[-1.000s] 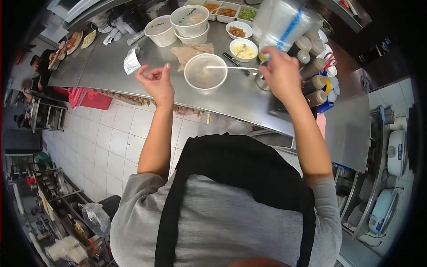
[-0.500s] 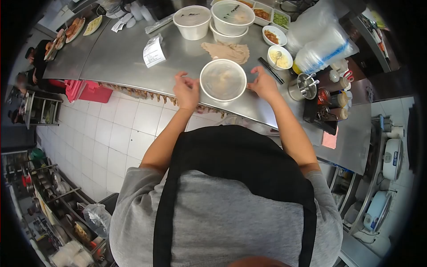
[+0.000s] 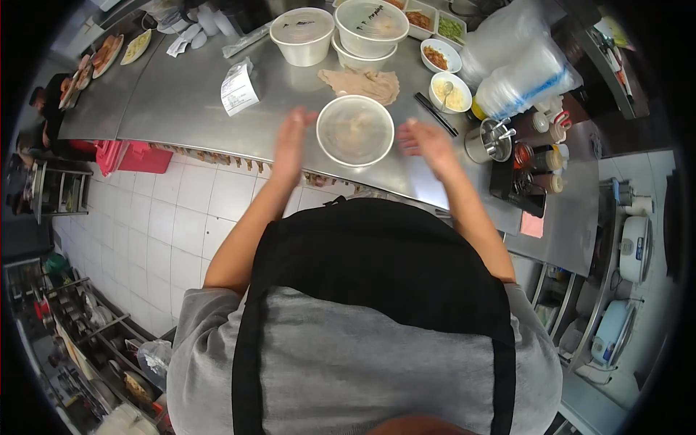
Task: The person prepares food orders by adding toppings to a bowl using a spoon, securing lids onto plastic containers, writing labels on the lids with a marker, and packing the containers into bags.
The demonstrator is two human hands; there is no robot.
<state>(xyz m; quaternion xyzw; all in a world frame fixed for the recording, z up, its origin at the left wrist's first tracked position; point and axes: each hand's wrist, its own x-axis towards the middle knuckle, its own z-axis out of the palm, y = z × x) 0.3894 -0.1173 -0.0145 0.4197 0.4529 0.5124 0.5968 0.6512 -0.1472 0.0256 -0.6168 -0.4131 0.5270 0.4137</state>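
A white round tub with a translucent lid [image 3: 355,132] stands near the counter's front edge, its pale contents dim through the lid. To its left is my left hand [image 3: 291,139], blurred, holding nothing, with its fingers stretched toward the rim. My right hand [image 3: 428,143] hovers just right of the tub, also blurred and empty, fingers extended. Behind the tub lies a crumpled brown paper napkin [image 3: 362,84]. A pair of black chopsticks or pens [image 3: 436,114] rests beyond my right hand.
Lidded tubs [image 3: 371,29] with handwriting are stacked at the back, beside another lidded tub [image 3: 302,36]. A printed receipt [image 3: 238,88] lies to the left. On the right are a bowl with a spoon [image 3: 450,93], a metal pot with utensils [image 3: 487,141], bottles and bagged lids [image 3: 523,83].
Both hands have drawn slightly away from the sides of the lidded tub, and their fingers have straightened. The whole view has shifted a little.
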